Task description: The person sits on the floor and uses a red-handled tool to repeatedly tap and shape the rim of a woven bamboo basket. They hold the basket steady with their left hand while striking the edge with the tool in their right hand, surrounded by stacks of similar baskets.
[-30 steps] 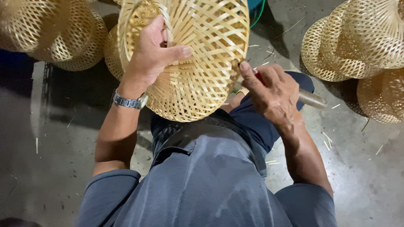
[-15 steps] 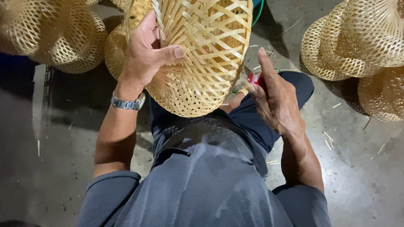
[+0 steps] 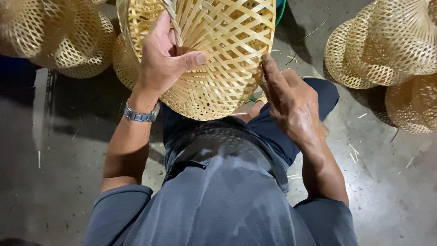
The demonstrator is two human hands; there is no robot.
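A woven bamboo basket (image 3: 227, 54) is held up over my lap, bottom toward me. My left hand (image 3: 164, 59), with a metal watch on the wrist, grips the basket's rim, thumb across the weave and fingers inside. My right hand (image 3: 291, 100) is stretched flat, its fingertips resting against the basket's right side. Nothing shows in that hand. I sit in blue trousers and a grey-blue shirt.
Stacks of similar woven baskets stand on the concrete floor at the upper left (image 3: 59, 36) and at the right (image 3: 391, 45). Thin bamboo slivers (image 3: 353, 155) lie scattered on the floor to the right of my leg.
My right hand let go of a red-handled tool it held by my knee and rose to the basket's side. The left hand turned the basket and shifted its grip on the rim.
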